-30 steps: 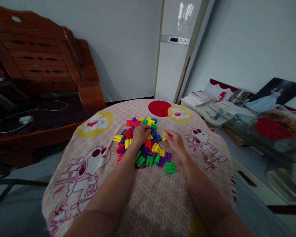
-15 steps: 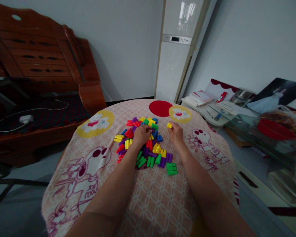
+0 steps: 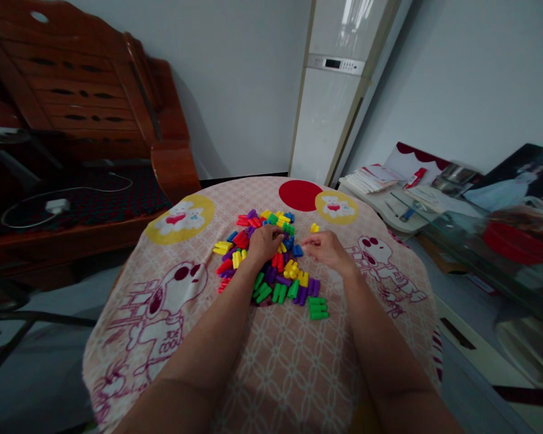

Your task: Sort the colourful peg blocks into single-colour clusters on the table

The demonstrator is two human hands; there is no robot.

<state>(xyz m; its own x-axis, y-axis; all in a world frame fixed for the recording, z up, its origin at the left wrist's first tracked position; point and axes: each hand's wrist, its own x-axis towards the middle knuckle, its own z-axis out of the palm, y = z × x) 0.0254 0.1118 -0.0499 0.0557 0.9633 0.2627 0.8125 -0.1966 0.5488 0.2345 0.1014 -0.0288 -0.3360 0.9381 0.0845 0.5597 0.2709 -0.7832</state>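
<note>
1. currently, two bare hands are over a cloth-covered desk (image 3: 276, 374), forearms coming in from the near side.
2. block pile (image 3: 278, 262): plastic pieces in red, yellow, green, blue and purple, lying loose and jumbled around the middle of the desk.
3. left hand (image 3: 265, 242): resting over the far part of the pile, fingers curled down; cannot tell if the left grip has a piece, fingertips partly hidden.
4. right hand (image 3: 328, 248): just right of the pile, palm side low, fingers pointing left; right grip looks released, fingers a bit apart.
5. blue block (image 3: 297, 250): at the pile's right edge, near the right fingertips; contact unclear.
6. yellow block (image 3: 314, 228): on the cloth just beyond the right hand, apart from the pile.
7. green block (image 3: 318, 308): at the near right corner of the pile, purple block (image 3: 314, 286) a little farther back.
8. surroundings: wooden seat (image 3: 81, 141) at left with a white adapter (image 3: 57, 206) on it; tall white unit (image 3: 328, 114) behind; red bowl (image 3: 518, 241) at right.
</note>
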